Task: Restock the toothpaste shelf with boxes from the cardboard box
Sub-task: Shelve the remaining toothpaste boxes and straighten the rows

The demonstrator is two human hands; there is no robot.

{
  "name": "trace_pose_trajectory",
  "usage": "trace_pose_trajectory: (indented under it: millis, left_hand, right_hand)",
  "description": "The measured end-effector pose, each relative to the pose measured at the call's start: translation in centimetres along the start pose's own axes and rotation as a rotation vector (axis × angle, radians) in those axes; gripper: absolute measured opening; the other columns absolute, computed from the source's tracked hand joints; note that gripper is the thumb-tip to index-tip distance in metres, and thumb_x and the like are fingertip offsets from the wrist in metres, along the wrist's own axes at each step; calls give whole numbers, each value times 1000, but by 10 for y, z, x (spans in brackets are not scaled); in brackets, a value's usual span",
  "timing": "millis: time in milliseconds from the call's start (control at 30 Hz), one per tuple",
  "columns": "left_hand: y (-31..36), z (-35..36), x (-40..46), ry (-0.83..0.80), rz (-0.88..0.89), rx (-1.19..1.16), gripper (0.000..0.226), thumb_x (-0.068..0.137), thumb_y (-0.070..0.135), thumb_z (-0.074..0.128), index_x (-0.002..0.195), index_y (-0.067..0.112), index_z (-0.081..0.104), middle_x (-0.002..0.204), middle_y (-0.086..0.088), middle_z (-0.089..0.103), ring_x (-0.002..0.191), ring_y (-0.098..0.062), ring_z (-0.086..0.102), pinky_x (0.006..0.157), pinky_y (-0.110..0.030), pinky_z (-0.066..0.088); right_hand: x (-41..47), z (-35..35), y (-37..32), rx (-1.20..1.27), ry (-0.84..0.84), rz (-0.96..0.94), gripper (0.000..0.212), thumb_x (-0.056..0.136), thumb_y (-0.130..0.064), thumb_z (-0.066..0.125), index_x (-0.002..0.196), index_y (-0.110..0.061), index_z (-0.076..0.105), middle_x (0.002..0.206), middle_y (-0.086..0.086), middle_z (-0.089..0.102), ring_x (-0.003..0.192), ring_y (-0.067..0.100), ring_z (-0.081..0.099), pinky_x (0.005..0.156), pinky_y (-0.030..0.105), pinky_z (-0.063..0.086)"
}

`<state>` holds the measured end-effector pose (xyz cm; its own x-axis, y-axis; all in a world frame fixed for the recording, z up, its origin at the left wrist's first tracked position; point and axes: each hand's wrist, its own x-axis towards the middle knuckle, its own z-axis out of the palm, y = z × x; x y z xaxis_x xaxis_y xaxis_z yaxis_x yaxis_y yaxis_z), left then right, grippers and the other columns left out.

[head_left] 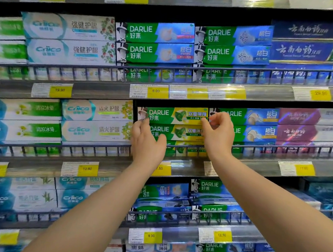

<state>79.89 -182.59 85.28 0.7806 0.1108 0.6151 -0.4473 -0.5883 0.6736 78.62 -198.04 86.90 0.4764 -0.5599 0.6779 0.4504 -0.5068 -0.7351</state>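
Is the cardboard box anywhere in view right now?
No, only shelves of toothpaste boxes show, with the left hand and right hand on one.

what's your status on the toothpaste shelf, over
Left hand and right hand pinch the ends of the top green-yellow Darlie box, seated on its stack. Shelf rail below the hands; nothing blocking. Cardboard box not in view.

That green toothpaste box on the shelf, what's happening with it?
A person is stocking a shop shelf. Both hands are on the top green toothpaste box of a stack: the left hand pinches its left end and the right hand pinches its right end. The box sits level on the matching boxes below, about in line with the neighbouring rows. No cardboard box is in view.
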Motion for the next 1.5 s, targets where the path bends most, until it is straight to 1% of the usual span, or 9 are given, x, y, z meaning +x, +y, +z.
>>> trace_pose_trajectory:
  millis: [233,267,400,500,733,867,1000,1333,1500]
  left_hand:
    - [-9,1,0,29,64,19,61,91,23,49,146,14,25,151,-5,20,139,-22,20,114,-34,18]
    - [-11,0,0,38,104,47,60,91,23,47,146,15,25,152,-4,20,140,-22,19,114,-35,17]
    - [-10,0,2,-5,352,238,58,95,21,39,149,21,19,158,2,13,146,-18,9,118,-37,10]
    - [-7,4,3,-76,439,358,59,96,23,34,151,22,10,160,3,2,148,-17,-2,120,-39,1]
    - [-12,13,-1,-153,415,381,58,99,33,30,151,22,7,160,4,-2,148,-15,-5,120,-45,-1]
    - [-23,9,-2,-96,383,384,60,98,31,30,151,20,3,160,3,-6,147,-15,-8,119,-41,-6]
    - [-35,6,-3,-91,337,481,61,99,36,26,151,18,0,160,0,-12,147,-17,-13,116,-41,-13]
    - [-39,5,-6,-135,302,586,65,97,47,21,151,20,-3,159,1,-14,147,-17,-12,114,-53,-16]
    - [-41,5,-5,-126,320,569,64,97,47,23,151,21,-1,160,2,-12,147,-16,-11,113,-52,-16]
  right_hand:
    - [-6,-6,8,-38,-24,-43,5,90,-18,56,89,-17,51,82,-1,51,73,14,49,58,19,37]
    - [-10,-8,11,-81,-58,-101,3,91,-17,55,93,-17,54,86,-1,51,76,14,50,62,21,39]
    - [-34,-14,33,-430,-206,-434,31,91,-11,49,120,-6,57,111,9,59,106,25,52,90,32,40]
    - [-47,-15,45,-574,-260,-503,44,89,-19,40,126,0,53,122,16,59,112,32,54,97,38,42]
    - [-47,-16,46,-716,-276,-549,54,89,-30,30,129,-2,52,127,14,58,114,32,55,97,39,43]
    - [-40,-14,42,-820,-186,-563,56,90,-34,32,137,-7,44,141,12,47,127,30,45,103,35,22]
    - [-39,-7,47,-962,-241,-512,69,91,-50,12,148,-12,20,156,7,17,145,23,14,112,34,-4]
    - [-36,-2,50,-995,-219,-516,71,90,-55,9,149,-15,16,158,3,11,145,18,4,112,37,-6]
    - [-36,2,49,-1015,-229,-547,69,92,-53,14,148,-13,20,155,6,21,145,23,14,114,39,-2]
